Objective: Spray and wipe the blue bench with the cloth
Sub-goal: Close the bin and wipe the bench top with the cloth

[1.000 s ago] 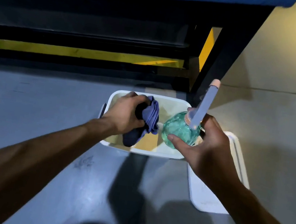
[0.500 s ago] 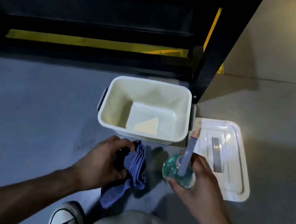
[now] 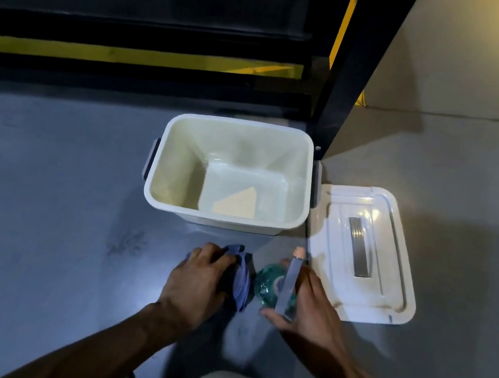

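- Since the earlier frames, both hands have been drawn back out of the white bin (image 3: 222,217) toward the lower centre of the frame, and cloth and bottle have been carried with them; the blue worktop seen at the top a second ago is no longer in view.
- Across the upper part of the frame, only the dark underside and the black frame leg (image 3: 344,84) of the bench are shown, with a yellow strip behind them.
- On the grey floor (image 3: 50,194) at centre frame the bin is seen, holding nothing but a pale patch of light on its base.
- Just right of the bin, the white lid (image 3: 387,289) is laid flat, its metal handle facing up.
- The left hand (image 3: 197,283) is curled round the bunched blue cloth (image 3: 241,278), at lower centre.
- The right hand (image 3: 311,311) is wrapped round the round green spray bottle (image 3: 269,283), with the grey nozzle stem pointing up the frame.
- Both supplies appear to be collected, so the spraying is judged not yet begun.
- For the step to be done well, the bottle should be raised above the worktop with the nozzle aimed away from the body, a light even mist laid down, and the cloth opened from its bunch so a flat face is wiped in overlapping passes.
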The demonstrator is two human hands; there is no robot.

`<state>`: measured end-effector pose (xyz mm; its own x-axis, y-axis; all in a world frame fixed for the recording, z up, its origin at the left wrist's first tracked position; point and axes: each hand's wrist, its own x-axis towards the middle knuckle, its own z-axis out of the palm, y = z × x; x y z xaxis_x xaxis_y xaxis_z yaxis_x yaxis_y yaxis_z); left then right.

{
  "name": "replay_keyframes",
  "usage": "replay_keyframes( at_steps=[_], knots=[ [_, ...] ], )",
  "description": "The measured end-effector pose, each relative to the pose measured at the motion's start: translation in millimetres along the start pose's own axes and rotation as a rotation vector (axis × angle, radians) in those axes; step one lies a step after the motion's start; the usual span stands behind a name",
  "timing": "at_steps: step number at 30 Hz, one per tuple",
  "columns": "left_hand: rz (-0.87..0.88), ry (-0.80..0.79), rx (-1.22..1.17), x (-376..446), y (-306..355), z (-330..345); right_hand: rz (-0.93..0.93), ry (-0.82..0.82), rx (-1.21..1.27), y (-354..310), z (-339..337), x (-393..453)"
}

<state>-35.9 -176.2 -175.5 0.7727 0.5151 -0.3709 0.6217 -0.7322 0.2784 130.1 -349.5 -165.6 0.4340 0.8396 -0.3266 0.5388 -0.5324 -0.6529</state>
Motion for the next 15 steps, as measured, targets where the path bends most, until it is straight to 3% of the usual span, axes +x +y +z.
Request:
replay_keyframes(
  at_steps=[4, 7, 9, 12, 15],
  knots=[
    [0.247, 0.185, 0.029, -5.4, 6.8, -51.0, 0.051, 0.015, -0.006, 18.2, -9.0, -25.7],
    [0.437, 0.373, -0.104, 18.6, 25.3, -103.5, 0.276, 0.393, 0.136, 38.2, -10.8, -44.3],
    [0.496, 0.477, -0.167, 51.6, 50.7, -135.4, 0.495, 0.58, 0.388, 45.2, -16.3, -43.3],
    [0.524, 0.454, -0.171, 111.6, 97.9, -159.7, 0.738, 0.652, 0.634, 57.0, -27.7, -31.5],
    [0.528, 0.29, -0.097, 169.3, 144.0, -154.1, 0.868, 0.671, 0.749, 65.4, -31.3, -19.7]
  ],
)
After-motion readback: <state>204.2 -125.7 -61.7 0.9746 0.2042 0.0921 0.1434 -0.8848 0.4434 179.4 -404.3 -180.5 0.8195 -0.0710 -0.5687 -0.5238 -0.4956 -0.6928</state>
